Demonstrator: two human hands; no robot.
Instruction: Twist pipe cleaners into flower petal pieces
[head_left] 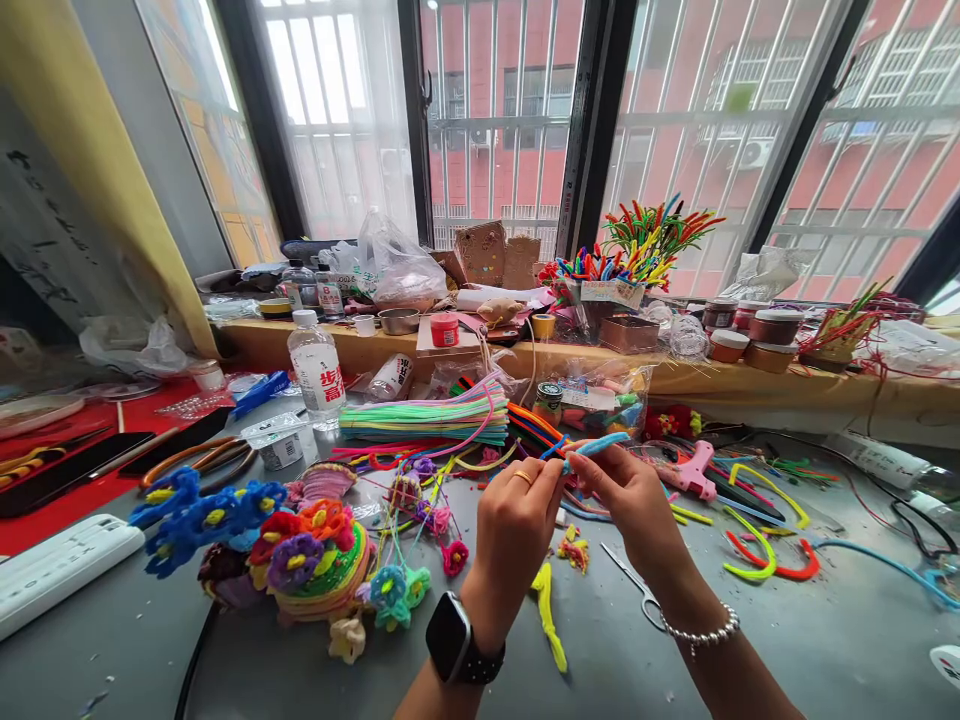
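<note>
Both hands meet above the middle of the table, pinching a light blue pipe cleaner (600,444). My left hand (521,515), with a ring and a watch, is closed on its near end. My right hand (630,500), with a beaded bracelet, grips it further along, and the tip sticks out over the fingers. Below the hands lie a folded yellow pipe cleaner (550,615) and a small yellow-red scrap (574,550). Small scissors (637,588) rest under my right wrist. To the left stands a cluster of pipe-cleaner flowers (300,550) in several colours.
A bundle of pastel pipe cleaners (427,415) lies behind my hands, near a water bottle (316,375). A pink glue gun (691,472) and bent pipe cleaners (780,560) are on the right. A white power strip (64,570) sits at left. Jars and craft supplies line the windowsill (675,380).
</note>
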